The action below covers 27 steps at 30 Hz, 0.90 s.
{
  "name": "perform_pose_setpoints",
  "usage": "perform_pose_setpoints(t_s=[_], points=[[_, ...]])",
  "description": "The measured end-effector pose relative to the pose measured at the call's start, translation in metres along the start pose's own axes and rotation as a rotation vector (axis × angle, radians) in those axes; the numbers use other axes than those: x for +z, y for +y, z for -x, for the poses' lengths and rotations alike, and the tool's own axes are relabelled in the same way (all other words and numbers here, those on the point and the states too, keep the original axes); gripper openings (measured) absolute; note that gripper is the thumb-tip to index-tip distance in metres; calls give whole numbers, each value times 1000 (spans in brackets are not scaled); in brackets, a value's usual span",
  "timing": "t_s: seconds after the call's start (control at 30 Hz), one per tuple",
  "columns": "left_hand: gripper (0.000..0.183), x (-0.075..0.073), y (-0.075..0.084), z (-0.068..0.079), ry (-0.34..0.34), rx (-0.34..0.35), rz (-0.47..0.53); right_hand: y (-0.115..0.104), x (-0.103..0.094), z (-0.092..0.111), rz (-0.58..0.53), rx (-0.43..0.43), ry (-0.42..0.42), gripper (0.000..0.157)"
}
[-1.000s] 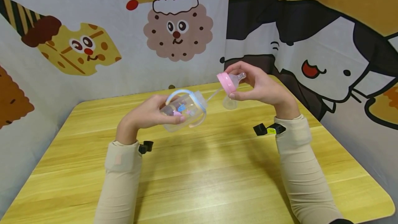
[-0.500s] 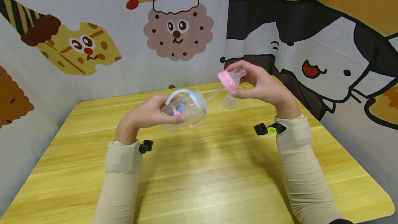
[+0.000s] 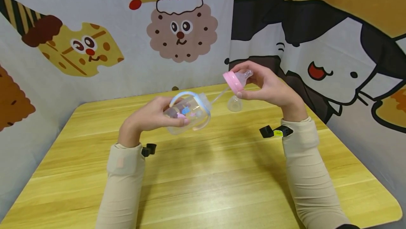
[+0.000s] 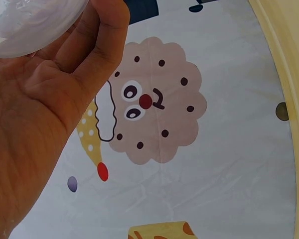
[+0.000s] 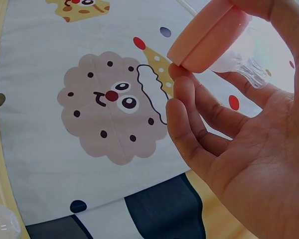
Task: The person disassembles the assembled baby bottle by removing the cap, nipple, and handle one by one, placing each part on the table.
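Note:
My left hand (image 3: 155, 114) grips a clear baby bottle (image 3: 190, 118) with blue handles and small printed figures, tilted with its mouth toward the right. In the left wrist view only the bottle's rounded base (image 4: 35, 30) shows, against the curled fingers. My right hand (image 3: 266, 84) pinches a pink collar (image 3: 233, 82) with a clear nipple (image 3: 244, 77) by its rim, above and right of the bottle. A thin straw (image 3: 219, 95) runs from the collar down to the bottle's mouth. The right wrist view shows the pink collar (image 5: 209, 37) between thumb and fingers.
A clear dome-shaped cap (image 3: 234, 104) stands on the wooden table (image 3: 203, 186) behind the hands, below the pink collar. Cartoon-printed cloth (image 3: 127, 73) hangs along the table's back and right side.
My right hand has shifted slightly up and to the right with the pink collar, drawing the straw a little farther from the bottle. My left hand and the bottle hold still.

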<state>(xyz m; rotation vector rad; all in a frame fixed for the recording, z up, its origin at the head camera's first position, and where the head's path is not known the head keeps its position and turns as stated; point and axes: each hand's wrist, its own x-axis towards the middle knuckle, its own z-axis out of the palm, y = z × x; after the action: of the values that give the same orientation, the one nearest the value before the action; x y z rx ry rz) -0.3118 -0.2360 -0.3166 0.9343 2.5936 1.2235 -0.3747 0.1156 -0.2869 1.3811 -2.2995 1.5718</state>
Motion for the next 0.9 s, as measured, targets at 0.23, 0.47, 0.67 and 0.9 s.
perform_pose_setpoints(t_s=[0.23, 0.47, 0.67, 0.9], points=[[29, 0, 0, -1, -5, 12, -2, 0, -2, 0, 18, -21, 8, 54], [27, 0, 0, -1, -4, 13, -6, 1, -3, 1, -5, -26, 13, 54], [26, 1, 0, -1, 4, 17, -21, 2, -5, 2, 2, -18, 19, 55], [26, 1, 0, 0, 1, 2, -13, 3, -5, 2, 7, -26, 18, 57]])
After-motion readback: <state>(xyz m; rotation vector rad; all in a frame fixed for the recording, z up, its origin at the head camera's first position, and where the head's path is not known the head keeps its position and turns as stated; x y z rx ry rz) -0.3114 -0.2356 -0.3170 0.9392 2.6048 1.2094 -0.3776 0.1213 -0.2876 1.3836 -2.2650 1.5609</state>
